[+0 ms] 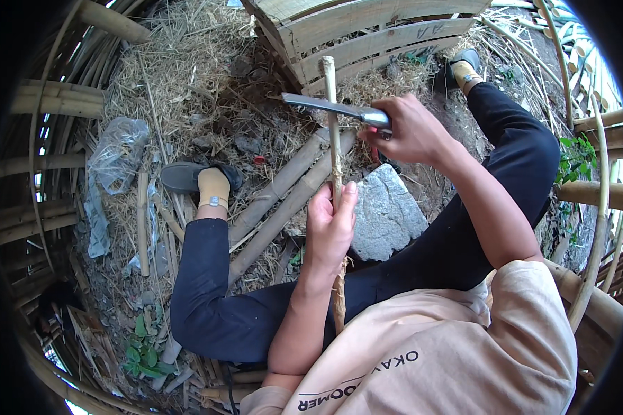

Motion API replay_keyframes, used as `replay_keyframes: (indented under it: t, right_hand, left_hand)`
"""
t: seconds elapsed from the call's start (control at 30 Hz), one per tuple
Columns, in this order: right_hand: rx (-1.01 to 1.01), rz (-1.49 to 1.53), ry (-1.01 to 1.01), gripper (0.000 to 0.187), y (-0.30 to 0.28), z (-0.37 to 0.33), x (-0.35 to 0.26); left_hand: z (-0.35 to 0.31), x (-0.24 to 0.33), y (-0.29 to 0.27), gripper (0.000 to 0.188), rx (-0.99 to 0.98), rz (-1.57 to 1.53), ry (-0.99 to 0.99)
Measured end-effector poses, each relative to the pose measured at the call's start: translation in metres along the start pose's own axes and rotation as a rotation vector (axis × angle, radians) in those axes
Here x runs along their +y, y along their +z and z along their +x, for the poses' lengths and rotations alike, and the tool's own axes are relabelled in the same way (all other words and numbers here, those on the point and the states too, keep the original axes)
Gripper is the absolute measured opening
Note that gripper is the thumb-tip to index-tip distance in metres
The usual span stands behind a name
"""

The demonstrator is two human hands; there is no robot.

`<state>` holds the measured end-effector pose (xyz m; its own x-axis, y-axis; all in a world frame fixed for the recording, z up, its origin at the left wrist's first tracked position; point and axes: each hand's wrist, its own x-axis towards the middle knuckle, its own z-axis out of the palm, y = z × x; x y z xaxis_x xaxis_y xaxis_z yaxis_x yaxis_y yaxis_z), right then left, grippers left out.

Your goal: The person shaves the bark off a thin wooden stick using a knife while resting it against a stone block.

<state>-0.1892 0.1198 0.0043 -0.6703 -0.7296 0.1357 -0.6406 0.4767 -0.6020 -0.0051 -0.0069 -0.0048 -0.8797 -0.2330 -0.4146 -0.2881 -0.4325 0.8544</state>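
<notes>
My left hand (331, 225) is wrapped round a thin, pale wooden stick (335, 149), thumb up along it. The stick stands nearly upright between my legs, with rough, shredded bark low down near my lap. In my right hand (412, 130) is a knife (339, 107) with a long silver blade and a metal-looking handle; a bit of red shows under my fingers. The blade lies across the upper part of the stick, pointing left. From this view I cannot tell whether its edge is biting into the wood.
A wooden slatted crate (374, 41) stands just beyond the stick. A grey stone block (387, 214) lies beside my left hand, and bamboo poles (277, 190) cross the straw-strewn ground. A clear plastic bag (121, 155) is at left. Bamboo walls (55, 100) rise on both sides.
</notes>
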Motion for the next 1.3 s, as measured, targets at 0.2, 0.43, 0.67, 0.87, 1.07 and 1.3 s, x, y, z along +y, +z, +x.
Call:
replay_keyframes:
  t: [0.2,0.43,0.67,0.87,1.07,1.3]
  right_hand:
    - [-0.088,-0.103,-0.040,0.019,0.001,-0.005,-0.013]
    - [-0.102,-0.169,0.074,0.016,0.005,-0.004,-0.009]
    - [0.051,-0.144,0.137,0.014,0.010,0.004,0.009]
    - [0.220,-0.253,0.058,0.012,-0.013,0.022,0.049]
    - [0.066,-0.038,0.225,0.016,-0.012,0.007,0.000]
    - [-0.151,-0.155,0.035,0.013,0.019,-0.003,-0.002]
  left_hand:
    - [-0.004,0.017,-0.005,0.016,-0.026,-0.041,-0.048]
    - [-0.006,-0.003,-0.002,0.016,0.071,0.151,0.074]
    - [-0.015,-0.003,0.006,0.017,0.089,0.208,0.073]
    - [-0.016,-0.005,0.015,0.016,0.014,0.138,0.077]
    - [-0.011,0.006,0.005,0.012,0.014,-0.002,0.017]
    - [-0.006,0.000,-0.006,0.016,0.132,0.066,0.067]
